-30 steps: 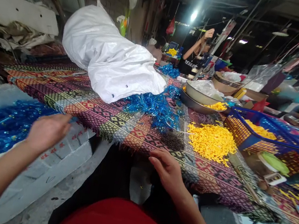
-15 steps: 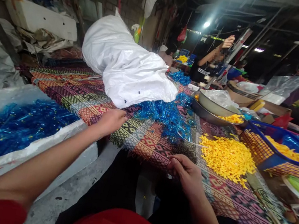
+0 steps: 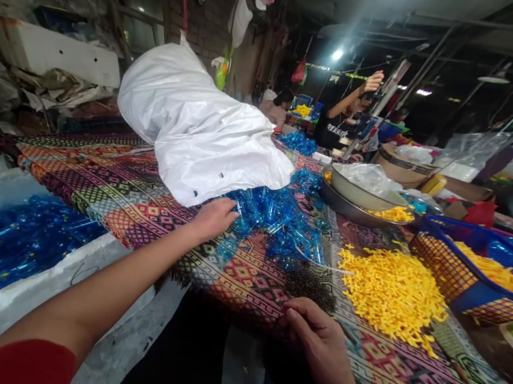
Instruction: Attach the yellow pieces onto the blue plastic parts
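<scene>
My left hand [image 3: 216, 219] reaches to the near left edge of a pile of clear blue plastic pieces [image 3: 276, 219], close to the hem of a big white sack [image 3: 217, 135]. Its fingers are curled, and the tips are hard to make out against the blue. Low over the table's near edge, my right hand [image 3: 317, 338] has thumb and forefinger pressed together; anything between them is hidden. Just beyond it lies a small heap of dark bits [image 3: 312, 286]. To its right spreads a heap of small yellow plastic parts [image 3: 390, 292].
A patterned cloth [image 3: 246, 276] covers the table. Left stands a white foam box [image 3: 39, 266] holding blue pieces. At the right are a blue basket [image 3: 446, 268] with yellow parts and stacked metal bowls [image 3: 360, 190]. Across the table, a person [image 3: 338, 124] has one hand raised.
My left hand has moved forward and right, from the cloth to the blue pile's edge. My right hand keeps its pinch near the table edge. The camera view has shifted slightly.
</scene>
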`<act>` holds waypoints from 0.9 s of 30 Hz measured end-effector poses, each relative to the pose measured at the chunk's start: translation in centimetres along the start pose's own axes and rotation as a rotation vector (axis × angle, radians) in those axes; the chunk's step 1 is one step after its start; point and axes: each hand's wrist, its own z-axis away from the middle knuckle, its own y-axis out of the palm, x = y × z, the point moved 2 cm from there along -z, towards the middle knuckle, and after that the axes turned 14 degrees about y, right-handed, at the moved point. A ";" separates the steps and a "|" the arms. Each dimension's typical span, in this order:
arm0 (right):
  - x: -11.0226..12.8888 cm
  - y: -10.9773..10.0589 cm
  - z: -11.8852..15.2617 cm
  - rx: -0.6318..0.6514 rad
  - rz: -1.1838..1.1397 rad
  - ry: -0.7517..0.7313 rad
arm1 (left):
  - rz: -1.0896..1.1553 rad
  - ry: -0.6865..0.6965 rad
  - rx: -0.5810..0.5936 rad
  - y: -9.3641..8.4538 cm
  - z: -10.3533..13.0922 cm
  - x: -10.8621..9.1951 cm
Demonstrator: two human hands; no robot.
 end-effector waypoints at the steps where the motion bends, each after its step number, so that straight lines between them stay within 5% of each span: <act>1: -0.1 0.0 -0.1 0.019 -0.024 0.025 | -0.021 -0.031 -0.024 -0.2 -0.5 0.7; 6: -0.1 0.1 -0.5 0.083 -0.118 0.121 | -0.056 -0.107 -0.051 0.3 -2.9 3.0; 15: -0.2 -0.1 -0.6 0.089 -0.116 0.116 | 0.133 0.065 0.023 0.8 0.0 -1.2; 23: -0.1 0.0 -0.5 0.063 -0.140 0.126 | 0.167 0.062 -0.002 2.2 -1.1 -1.7; 27: 0.0 0.0 -0.5 0.046 -0.127 0.129 | 0.200 0.080 -0.013 1.3 0.0 -2.8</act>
